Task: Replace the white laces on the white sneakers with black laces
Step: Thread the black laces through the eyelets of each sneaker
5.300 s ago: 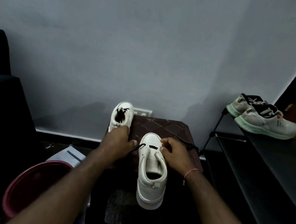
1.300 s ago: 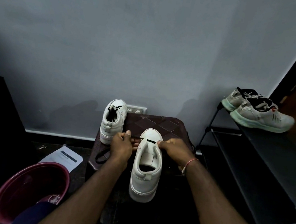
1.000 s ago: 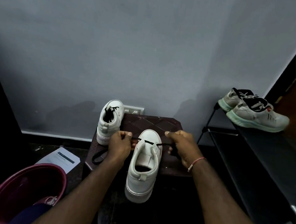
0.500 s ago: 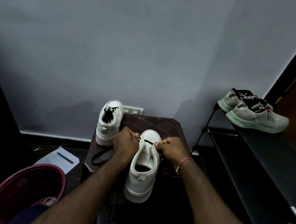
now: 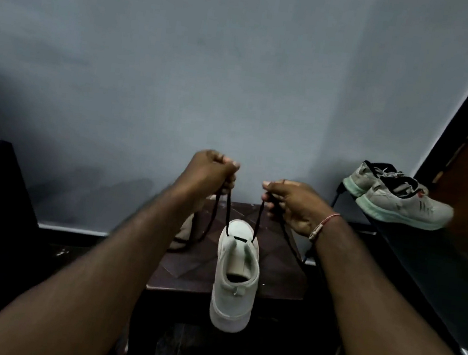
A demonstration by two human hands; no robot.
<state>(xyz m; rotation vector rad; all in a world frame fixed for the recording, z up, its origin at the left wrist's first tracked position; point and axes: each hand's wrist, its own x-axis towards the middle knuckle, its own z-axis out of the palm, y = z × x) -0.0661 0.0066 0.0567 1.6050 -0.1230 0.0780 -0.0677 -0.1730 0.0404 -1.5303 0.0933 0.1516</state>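
Fingers [image 5: 225,163]: curled on both sides, lace ends gripped.
Left hand [image 5: 209,171]: black lace [image 5: 227,212] end held raised.
Right hand [image 5: 289,202]: other end held.
White sneaker [image 5: 235,279]: heel toward viewer, over table [image 5: 184,272].

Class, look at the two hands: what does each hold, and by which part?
The left hand and right hand each grip one side of the black lace, partway along, above the white sneaker.

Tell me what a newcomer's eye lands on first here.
At centre, the left hand and right hand each grip a strand of the black lace, pulled taut up from the front eyelets of the white sneaker below. At the right edge, a pair of grey sneakers with mint soles sits on a dark rack.
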